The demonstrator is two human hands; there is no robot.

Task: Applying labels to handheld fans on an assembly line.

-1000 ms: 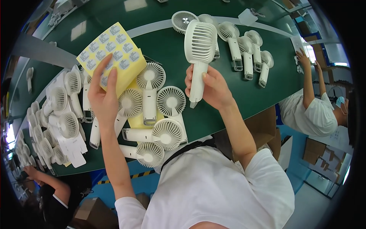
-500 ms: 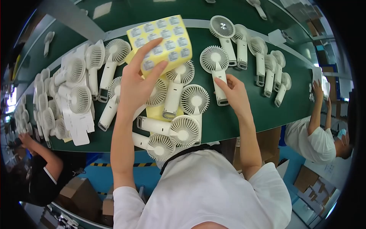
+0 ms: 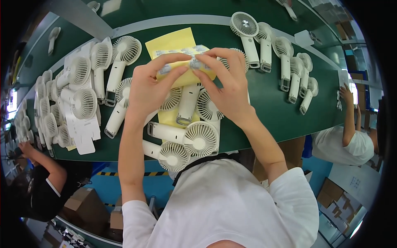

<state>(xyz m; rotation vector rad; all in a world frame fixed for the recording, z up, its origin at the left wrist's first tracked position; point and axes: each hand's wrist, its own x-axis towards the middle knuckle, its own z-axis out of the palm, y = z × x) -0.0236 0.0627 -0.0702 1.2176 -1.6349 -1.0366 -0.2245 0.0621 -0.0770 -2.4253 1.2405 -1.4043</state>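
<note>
A curved yellow sheet of small printed labels [image 3: 173, 42] is held up over the far middle of the table. My left hand [image 3: 151, 84] pinches its near edge between thumb and fingers. Close beside it, my right hand [image 3: 229, 84] has its thumb and forefinger closed at a label [image 3: 194, 63] on the bent edge; whether the label is off the sheet I cannot tell. Behind my right hand a white handheld fan [image 3: 245, 58] lies mostly hidden. Below both hands are more white fans, among them one [image 3: 200, 138] lying sideways near the table's front edge.
Several fans [image 3: 288, 62] lie in a loose group on the right of the green table [image 3: 273, 120]. On the left, fans are heaped on white card pieces [image 3: 85, 134]. Co-workers sit at both sides, one with a hand [image 3: 346, 94] on the right end.
My right hand has let go of the fan and moved left to the label sheet. The sheet has been lowered and bent over between both hands.
</note>
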